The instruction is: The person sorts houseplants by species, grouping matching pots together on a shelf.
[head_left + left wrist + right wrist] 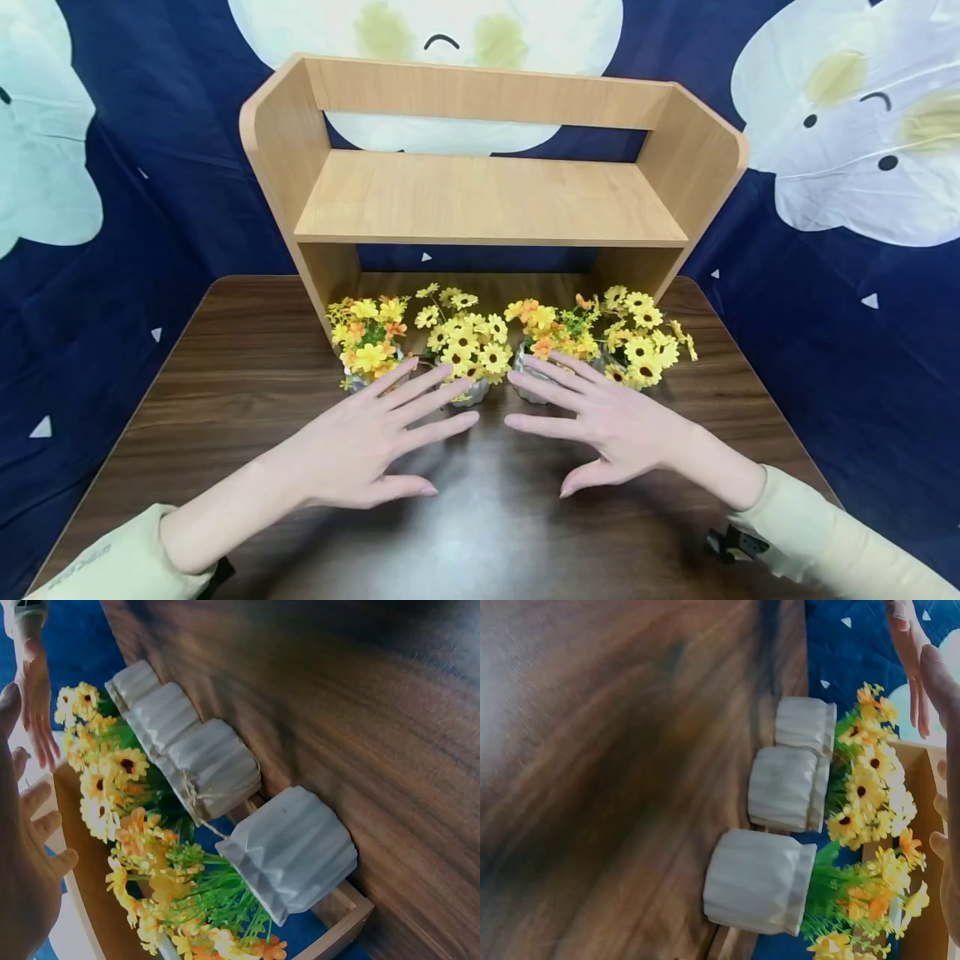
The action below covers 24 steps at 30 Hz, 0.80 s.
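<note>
While 4 potted flowers [463, 346] stand by shelf [487, 200], left hand [367, 442], right hand [611, 412] hover spread, released.

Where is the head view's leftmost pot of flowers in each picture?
Head: the pot of flowers stands left of centre, ending the row.
Left wrist: nearest pot, lower right of centre.
Right wrist: farthest pot, upper right of centre.
Shared landmark: the wooden shelf.

Past the left grip [367, 450], the leftmost pot [357, 384] is mostly hidden; past the right grip [603, 417], another pot [529, 397] is partly covered. Sleeve lettering [79, 567] below the left grip is illegible.
</note>
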### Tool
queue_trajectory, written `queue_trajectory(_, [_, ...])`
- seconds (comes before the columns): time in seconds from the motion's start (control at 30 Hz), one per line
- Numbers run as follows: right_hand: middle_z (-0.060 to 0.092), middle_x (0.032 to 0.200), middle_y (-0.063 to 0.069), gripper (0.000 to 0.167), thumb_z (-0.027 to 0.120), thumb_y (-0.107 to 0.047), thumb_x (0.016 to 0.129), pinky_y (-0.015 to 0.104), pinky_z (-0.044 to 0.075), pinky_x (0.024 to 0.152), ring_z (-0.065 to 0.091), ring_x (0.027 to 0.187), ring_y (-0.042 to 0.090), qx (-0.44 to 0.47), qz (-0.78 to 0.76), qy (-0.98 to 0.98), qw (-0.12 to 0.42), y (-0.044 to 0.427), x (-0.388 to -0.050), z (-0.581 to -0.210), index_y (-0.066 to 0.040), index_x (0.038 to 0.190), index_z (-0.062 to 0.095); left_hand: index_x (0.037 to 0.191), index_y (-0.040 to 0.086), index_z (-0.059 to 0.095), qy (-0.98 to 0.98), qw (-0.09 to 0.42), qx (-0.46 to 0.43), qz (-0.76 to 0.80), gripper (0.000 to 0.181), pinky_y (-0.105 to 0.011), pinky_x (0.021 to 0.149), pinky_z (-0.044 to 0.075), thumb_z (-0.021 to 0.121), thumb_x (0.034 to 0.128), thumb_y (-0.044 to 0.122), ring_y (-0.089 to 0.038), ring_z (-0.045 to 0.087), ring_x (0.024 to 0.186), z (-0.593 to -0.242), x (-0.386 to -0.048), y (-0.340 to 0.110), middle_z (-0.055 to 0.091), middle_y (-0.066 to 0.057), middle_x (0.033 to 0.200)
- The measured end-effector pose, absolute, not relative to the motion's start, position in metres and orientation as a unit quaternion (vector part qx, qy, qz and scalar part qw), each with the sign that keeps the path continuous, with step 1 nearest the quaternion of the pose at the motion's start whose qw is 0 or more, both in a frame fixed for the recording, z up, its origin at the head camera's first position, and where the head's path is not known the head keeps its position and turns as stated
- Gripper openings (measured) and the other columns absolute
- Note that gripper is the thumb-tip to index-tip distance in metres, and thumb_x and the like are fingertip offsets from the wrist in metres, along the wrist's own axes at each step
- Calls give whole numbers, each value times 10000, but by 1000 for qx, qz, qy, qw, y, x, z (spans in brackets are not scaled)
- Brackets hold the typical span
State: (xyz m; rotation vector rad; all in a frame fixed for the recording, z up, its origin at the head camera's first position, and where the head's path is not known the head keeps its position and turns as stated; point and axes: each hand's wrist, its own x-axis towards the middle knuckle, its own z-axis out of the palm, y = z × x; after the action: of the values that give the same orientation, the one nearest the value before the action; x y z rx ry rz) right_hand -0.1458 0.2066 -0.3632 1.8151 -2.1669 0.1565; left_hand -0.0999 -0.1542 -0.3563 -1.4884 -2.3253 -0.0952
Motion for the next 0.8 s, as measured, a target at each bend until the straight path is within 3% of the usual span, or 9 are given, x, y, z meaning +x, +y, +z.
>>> queue_trajectory(0.23, [333,1654,220,825,316,-772,985,568,216,1257,321,1518,469,622,69,-758,183,213,-153,-355,-208,1575,430,1623,289,310,-838,191,-510,-29,807,-506,1267,220,537,955,682,-314,291,1572,-349,-105,-154,243,-30,1719])
queue_trajectory(0.8, [399,1614,235,834,531,-719,948,507,194,1289,355,1506,460,595,106,-759,243,232,-176,-339,-76,1480,547,1622,270,320,-862,212,-459,-39,751,-431,1320,105,400,1011,699,-296,271,1583,-332,-123,-171,240,-29,1722])
